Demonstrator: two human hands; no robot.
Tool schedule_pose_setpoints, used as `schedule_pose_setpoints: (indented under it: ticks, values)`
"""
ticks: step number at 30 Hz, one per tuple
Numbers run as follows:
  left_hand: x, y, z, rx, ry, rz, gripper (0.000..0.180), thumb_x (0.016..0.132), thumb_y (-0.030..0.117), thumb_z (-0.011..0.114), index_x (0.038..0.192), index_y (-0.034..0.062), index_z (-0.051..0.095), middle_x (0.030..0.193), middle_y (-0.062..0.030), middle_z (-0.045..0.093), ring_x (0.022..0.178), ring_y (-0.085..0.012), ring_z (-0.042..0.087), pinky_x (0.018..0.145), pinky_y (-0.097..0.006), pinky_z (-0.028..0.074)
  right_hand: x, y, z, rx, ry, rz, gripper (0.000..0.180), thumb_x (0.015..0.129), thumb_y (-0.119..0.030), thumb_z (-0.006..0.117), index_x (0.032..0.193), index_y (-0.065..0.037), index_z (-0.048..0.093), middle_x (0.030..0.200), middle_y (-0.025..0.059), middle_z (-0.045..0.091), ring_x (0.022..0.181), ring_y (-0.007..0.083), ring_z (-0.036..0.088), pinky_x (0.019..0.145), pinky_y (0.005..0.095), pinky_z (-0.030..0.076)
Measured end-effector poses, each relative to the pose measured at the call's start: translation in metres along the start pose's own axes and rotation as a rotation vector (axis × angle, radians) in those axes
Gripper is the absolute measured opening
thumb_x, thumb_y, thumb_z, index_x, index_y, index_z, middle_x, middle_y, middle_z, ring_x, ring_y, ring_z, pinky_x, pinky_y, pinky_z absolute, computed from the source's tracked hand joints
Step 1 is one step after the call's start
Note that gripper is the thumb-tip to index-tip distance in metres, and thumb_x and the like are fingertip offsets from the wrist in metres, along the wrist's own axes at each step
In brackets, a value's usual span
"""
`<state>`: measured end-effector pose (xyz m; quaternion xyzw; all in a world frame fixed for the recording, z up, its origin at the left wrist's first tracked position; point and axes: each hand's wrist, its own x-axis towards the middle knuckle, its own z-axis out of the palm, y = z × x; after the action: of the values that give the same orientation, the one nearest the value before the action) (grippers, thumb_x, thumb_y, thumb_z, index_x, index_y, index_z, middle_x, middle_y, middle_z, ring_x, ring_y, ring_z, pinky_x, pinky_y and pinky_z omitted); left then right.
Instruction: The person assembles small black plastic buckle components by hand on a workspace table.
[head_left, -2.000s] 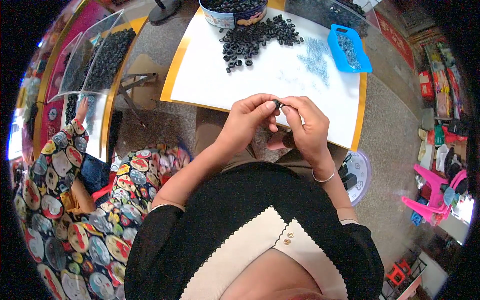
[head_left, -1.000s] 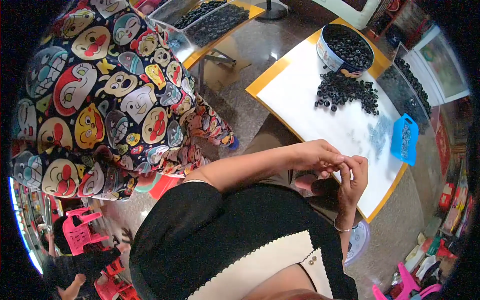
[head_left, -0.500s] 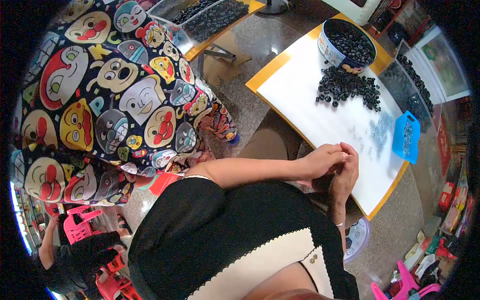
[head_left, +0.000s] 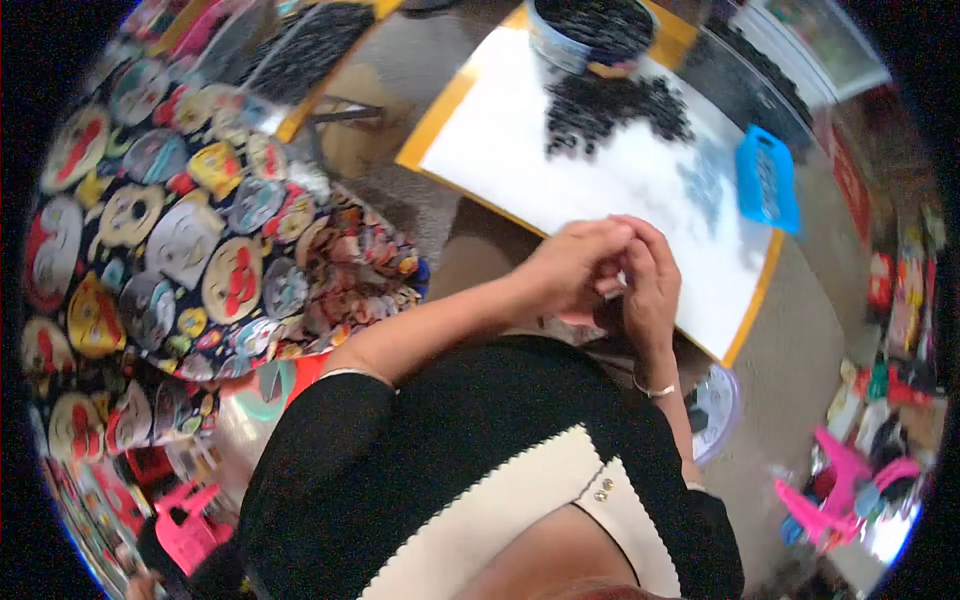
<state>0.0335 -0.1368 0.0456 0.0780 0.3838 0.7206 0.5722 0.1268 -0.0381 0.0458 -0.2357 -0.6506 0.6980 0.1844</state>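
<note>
My left hand [head_left: 575, 262] and my right hand [head_left: 652, 285] meet at their fingertips over the near edge of a white-topped table [head_left: 490, 130]. Both are closed, fingers bent toward each other, with a gap between the palms. A small pale spot shows between the fingers; I cannot make out what it is. Beyond them lies a heap of small black ring-like pieces [head_left: 610, 110]. A scatter of tiny bluish clear pieces [head_left: 705, 185] lies to its right, beside a blue plastic scoop tray [head_left: 765, 180] that holds more of them.
A round tin [head_left: 560, 45] full of black pieces stands at the table's far side. A clear bin [head_left: 750, 75] with black pieces is at far right. Cartoon-print cloth [head_left: 180, 230] fills the left. Pink stools [head_left: 190, 525] stand at lower left, a pale purple basin [head_left: 715, 410] below the table.
The whole view has shifted and blurred, so the table sits further left and higher. My hands stay together, but a wider gap shows between the palms.
</note>
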Motion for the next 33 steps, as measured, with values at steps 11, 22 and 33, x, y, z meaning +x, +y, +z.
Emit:
schedule_pose_setpoints:
  ticks: [11, 22, 33]
  values:
    - [0.011, 0.01, -0.004, -0.001, -0.157, -0.075, 0.027, 0.095, 0.028, 0.052, 0.102, 0.0031, 0.06, 0.084, 0.0, 0.055, 0.068, -0.0088, 0.047, 0.059, -0.023, 0.041, 0.005, -0.005, -0.015, -0.215, 0.015, -0.371, 0.016, 0.091, -0.006, 0.052, 0.103, -0.001, 0.062, 0.107, 0.0097, 0.061, 0.101, 0.0157, 0.056, 0.087, 0.0277, 0.045]
    - [0.008, 0.004, 0.02, 0.488, -0.107, 0.196, 0.026, 0.099, 0.026, 0.045, 0.095, 0.0027, 0.057, 0.081, 0.0005, 0.052, 0.069, -0.0059, 0.046, 0.058, -0.021, 0.039, 0.005, -0.019, 0.014, 0.18, 0.158, -0.169, 0.043, 0.101, -0.032, 0.026, 0.105, 0.003, 0.052, 0.095, 0.0131, 0.06, 0.082, 0.0185, 0.059, 0.078, 0.029, 0.048]
    - [0.007, 0.01, 0.02, 0.32, -0.052, 0.009, 0.026, 0.097, 0.03, 0.045, 0.102, 0.0064, 0.055, 0.085, -0.003, 0.052, 0.075, -0.0118, 0.05, 0.066, -0.028, 0.045, 0.01, -0.014, 0.013, 0.189, 0.181, -0.299, 0.035, 0.099, -0.027, 0.035, 0.104, 0.002, 0.054, 0.094, 0.0093, 0.058, 0.085, 0.0149, 0.057, 0.079, 0.0257, 0.046]
